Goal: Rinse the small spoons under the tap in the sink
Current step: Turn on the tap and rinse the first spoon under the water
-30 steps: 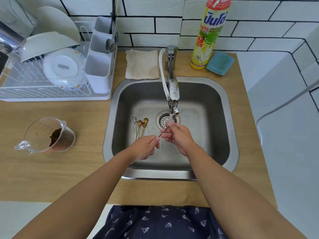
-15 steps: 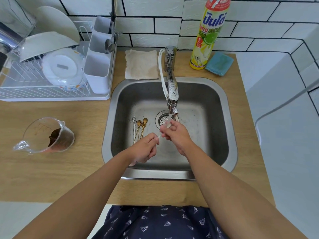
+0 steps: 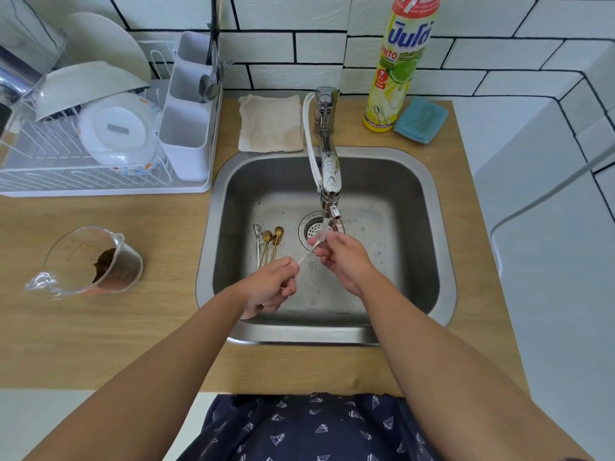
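Both hands over the sink, one spoon between them under the tap. Left hand pinches the handle end, fingers curled. Right hand has fingertips closed round the bowl end, right in the stream. Bowl itself hidden by my fingers.

Other spoons lie on the sink floor, left of the drain, heads toward the back wall. Not yet rinsed, I judge.

Risks from here:
- Wet thin handle, light pinch. A slip drops the spoon near the drain; the strainer looks fine-holed, so probably no loss, only a re-rinse.
- Stream hitting the bowl could splash toward the table and my clothes.
- Reaching left for the next spoon, I may knock the lying ones together or mix rinsed with unrinsed.
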`<control>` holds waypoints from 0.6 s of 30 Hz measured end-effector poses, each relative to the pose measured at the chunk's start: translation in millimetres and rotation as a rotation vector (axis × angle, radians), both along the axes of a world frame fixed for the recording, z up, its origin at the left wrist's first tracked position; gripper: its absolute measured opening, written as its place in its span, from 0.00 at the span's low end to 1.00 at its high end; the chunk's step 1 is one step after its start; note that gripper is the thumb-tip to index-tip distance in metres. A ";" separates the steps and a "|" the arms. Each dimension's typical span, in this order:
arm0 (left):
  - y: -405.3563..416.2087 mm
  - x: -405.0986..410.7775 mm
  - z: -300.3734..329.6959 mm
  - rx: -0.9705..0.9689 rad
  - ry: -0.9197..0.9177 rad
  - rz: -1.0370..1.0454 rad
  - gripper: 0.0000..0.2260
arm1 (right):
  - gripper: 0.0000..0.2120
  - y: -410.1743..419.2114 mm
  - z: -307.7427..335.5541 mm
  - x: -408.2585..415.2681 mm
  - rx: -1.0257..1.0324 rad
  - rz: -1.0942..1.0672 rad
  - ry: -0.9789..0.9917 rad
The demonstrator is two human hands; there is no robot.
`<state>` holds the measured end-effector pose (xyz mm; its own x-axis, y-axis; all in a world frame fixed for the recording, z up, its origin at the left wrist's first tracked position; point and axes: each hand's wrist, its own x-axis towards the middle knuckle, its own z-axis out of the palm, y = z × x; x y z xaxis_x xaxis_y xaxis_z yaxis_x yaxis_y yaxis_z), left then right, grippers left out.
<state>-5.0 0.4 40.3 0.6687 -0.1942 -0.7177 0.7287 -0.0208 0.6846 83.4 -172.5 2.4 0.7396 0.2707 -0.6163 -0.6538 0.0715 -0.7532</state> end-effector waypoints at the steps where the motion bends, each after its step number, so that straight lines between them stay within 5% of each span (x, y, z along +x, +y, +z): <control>1: 3.3 0.3 0.7 -0.029 0.023 -0.008 0.12 | 0.11 -2.5 -0.8 -1.4 0.036 0.041 -0.002; 6: -0.9 1.8 0.5 0.127 -0.008 -0.143 0.15 | 0.09 0.6 -3.4 -4.2 -0.065 0.056 -0.131; 10: -11.7 7.3 -4.3 0.296 -0.096 -0.056 0.17 | 0.13 1.9 -10.0 -6.4 -0.237 -0.064 -0.160; 18: -10.5 3.9 -2.5 0.337 -0.115 0.006 0.16 | 0.08 4.4 -9.6 -6.5 -0.202 0.110 -0.200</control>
<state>-1.1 -10.1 37.7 0.7496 0.0447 -0.6603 0.6477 -0.2550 0.7180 76.9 -168.1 -7.2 0.8247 0.2430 -0.5106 -0.4863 -0.1560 -0.8597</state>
